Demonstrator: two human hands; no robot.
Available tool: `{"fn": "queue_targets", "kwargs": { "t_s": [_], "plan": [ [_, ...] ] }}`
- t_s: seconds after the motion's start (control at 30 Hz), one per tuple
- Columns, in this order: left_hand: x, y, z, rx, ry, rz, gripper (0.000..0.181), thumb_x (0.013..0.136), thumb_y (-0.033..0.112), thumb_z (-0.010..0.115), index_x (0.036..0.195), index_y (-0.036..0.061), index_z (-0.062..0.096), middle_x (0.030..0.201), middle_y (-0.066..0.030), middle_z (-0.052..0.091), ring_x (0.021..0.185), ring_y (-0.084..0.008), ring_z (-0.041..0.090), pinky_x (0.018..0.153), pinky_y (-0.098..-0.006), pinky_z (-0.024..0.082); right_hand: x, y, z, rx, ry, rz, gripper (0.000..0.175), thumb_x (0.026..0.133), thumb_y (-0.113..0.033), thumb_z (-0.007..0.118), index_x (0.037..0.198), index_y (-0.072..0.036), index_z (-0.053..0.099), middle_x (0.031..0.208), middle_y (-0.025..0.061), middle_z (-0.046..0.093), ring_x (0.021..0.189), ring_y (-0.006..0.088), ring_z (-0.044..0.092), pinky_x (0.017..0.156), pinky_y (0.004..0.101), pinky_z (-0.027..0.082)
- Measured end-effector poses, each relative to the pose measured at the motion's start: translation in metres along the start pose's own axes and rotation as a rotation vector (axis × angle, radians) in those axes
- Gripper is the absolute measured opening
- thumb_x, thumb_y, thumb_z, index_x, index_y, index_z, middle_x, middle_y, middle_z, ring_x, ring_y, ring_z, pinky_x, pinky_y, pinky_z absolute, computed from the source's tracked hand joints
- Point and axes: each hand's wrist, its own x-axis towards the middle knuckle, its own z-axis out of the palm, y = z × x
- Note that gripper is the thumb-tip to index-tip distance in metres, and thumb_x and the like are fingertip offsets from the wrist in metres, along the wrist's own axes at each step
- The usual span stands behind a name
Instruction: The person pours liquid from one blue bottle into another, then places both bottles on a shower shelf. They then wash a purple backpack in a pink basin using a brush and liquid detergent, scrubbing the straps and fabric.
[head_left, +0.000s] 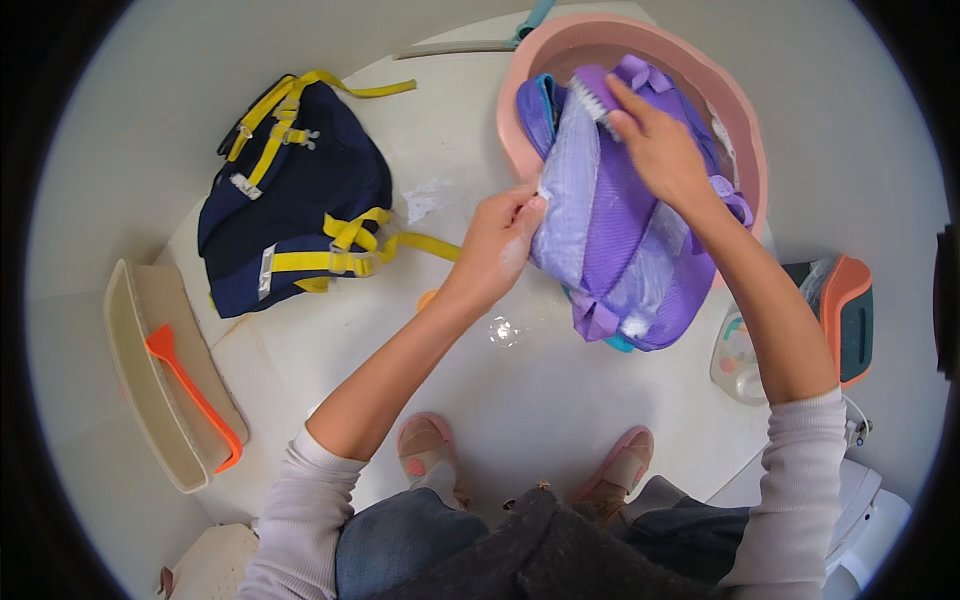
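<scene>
A wet purple backpack (622, 217) with soapy lather lies partly in a pink plastic basin (517, 127) and hangs over its near side. My left hand (504, 232) pinches the left edge of the backpack, with some foam on the skin. In my right hand (660, 142) is a purple scrubbing brush (595, 86), its white bristles against the upper part of the backpack. Murky water shows inside the basin behind the fabric. To the left, a navy backpack (322, 165) with yellow straps lies on the pale floor.
A beige plastic bin (124, 337) stands at the left, with an orange long-handled tool (191, 390) on it. At the right are an orange and dark green container (851, 322) and a pale plastic container (731, 360). A teal handle (534, 19) shows behind the basin.
</scene>
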Motion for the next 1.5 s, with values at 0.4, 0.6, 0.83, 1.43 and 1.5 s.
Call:
{"fn": "queue_targets", "kwargs": {
  "t_s": [0.4,0.6,0.83,1.43,1.5],
  "plan": [
    [-0.019,0.015,0.030,1.185,-0.185,0.559,0.067,0.074,0.026,0.076,0.138,0.0152,0.056,0.087,-0.0128,0.059,0.086,-0.0317,0.060,0.070,-0.0413,0.047,-0.129,0.011,-0.075,0.261,-0.013,-0.019,0.050,0.099,-0.025,0.055,0.148,-0.020,0.046,0.126,0.0189,0.063,0.112,0.0323,0.061,0.100,0.0366,0.045],
    [-0.024,0.028,0.022,0.845,-0.181,0.449,0.071,0.065,0.024,0.077,0.134,0.0155,0.059,0.086,-0.0094,0.060,0.087,-0.0305,0.058,0.083,-0.0427,0.042,-0.133,0.019,-0.049,0.274,-0.128,-0.042,0.054,0.097,-0.024,0.058,0.149,-0.030,0.044,0.092,0.0166,0.063,0.081,0.0351,0.061,0.076,0.0429,0.049],
    [-0.032,0.015,0.031,1.159,-0.116,0.473,0.077,0.061,0.024,0.078,0.135,0.0118,0.060,0.077,-0.0087,0.056,0.079,-0.0282,0.054,0.072,-0.0392,0.045,-0.112,0.047,-0.009,-0.004,-0.216,-0.051,0.051,0.100,-0.034,0.052,0.150,-0.033,0.040,0.087,0.0249,0.063,0.076,0.0446,0.064,0.068,0.0534,0.052],
    [-0.039,0.008,0.026,0.970,-0.083,0.471,0.064,0.059,0.018,0.073,0.121,0.0064,0.068,0.076,-0.0109,0.056,0.079,-0.0294,0.052,0.070,-0.0395,0.047,-0.139,0.016,-0.021,0.039,-0.284,-0.093,0.048,0.099,-0.031,0.053,0.147,-0.028,0.047,0.081,0.0227,0.066,0.078,0.0387,0.067,0.072,0.0473,0.053],
    [-0.037,0.010,0.028,0.969,-0.086,0.500,0.064,0.059,0.018,0.073,0.122,0.0064,0.068,0.077,-0.0112,0.056,0.080,-0.0296,0.052,0.071,-0.0394,0.047,-0.138,0.028,-0.019,0.022,-0.240,-0.084,0.049,0.099,-0.031,0.053,0.147,-0.031,0.046,0.082,0.0237,0.063,0.077,0.0418,0.065,0.071,0.0491,0.052]
  ]
}}
